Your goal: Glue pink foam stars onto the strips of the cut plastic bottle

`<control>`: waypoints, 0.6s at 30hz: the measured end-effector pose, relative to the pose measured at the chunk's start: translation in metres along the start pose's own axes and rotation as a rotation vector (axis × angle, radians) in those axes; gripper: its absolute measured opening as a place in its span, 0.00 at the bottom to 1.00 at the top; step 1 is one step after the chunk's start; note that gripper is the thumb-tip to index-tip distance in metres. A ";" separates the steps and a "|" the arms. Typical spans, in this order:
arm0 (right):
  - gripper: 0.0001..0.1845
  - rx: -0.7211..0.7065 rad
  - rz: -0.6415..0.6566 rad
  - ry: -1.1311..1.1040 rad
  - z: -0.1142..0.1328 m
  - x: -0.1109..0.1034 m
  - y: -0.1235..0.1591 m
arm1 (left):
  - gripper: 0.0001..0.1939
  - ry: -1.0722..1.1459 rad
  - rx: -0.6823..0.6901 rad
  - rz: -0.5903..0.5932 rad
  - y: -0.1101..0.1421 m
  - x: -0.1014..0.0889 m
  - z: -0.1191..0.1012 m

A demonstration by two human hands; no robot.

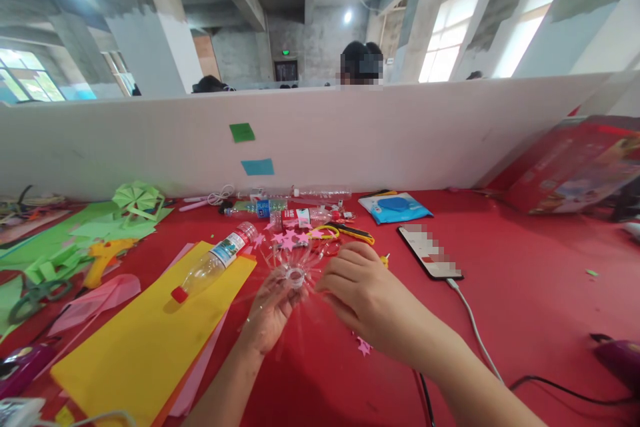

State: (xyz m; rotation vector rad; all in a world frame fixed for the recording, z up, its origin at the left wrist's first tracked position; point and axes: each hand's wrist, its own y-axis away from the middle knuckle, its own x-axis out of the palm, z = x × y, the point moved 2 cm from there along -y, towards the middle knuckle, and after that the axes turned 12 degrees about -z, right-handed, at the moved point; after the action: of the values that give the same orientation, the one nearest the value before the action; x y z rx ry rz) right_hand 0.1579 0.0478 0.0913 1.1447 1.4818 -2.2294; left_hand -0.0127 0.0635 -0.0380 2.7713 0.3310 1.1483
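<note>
If the left hand (274, 310) loosens, the cut bottle neck (296, 284) could tilt; its thin strips could crease if the right hand (363, 287) pulls too hard. Left hand cups neck mid-bench, fingers curled around it. Right: fingers bunched beside strips, can't tell if pinching one. Count, left to right: 1 scissors (35, 288), 1 glue gun (103, 260), at least 4 other bottles (227, 250), 1 wipes pack (395, 207), 1 phone (427, 252).

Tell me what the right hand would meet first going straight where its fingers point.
Probably the clear plastic strips fanning from the bottle neck in the left hand, though depth is unclear.
</note>
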 end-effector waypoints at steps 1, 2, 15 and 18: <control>0.10 0.010 -0.011 -0.003 0.000 -0.001 0.000 | 0.13 0.002 -0.004 -0.002 0.000 0.000 0.000; 0.10 0.019 -0.024 -0.012 0.000 -0.003 -0.001 | 0.13 0.002 -0.007 -0.004 0.000 0.000 0.000; 0.16 0.512 -0.152 -0.033 -0.030 0.006 0.011 | 0.18 -0.028 0.071 -0.052 -0.004 -0.001 -0.001; 0.25 0.679 -0.169 -0.262 -0.043 0.021 0.018 | 0.18 -0.016 0.092 -0.049 -0.005 0.003 -0.003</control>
State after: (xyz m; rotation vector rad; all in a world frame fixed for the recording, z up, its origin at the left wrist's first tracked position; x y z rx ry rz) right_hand 0.1745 0.0816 0.0562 0.8364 0.7516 -2.9773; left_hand -0.0139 0.0689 -0.0346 2.8322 0.4584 1.1261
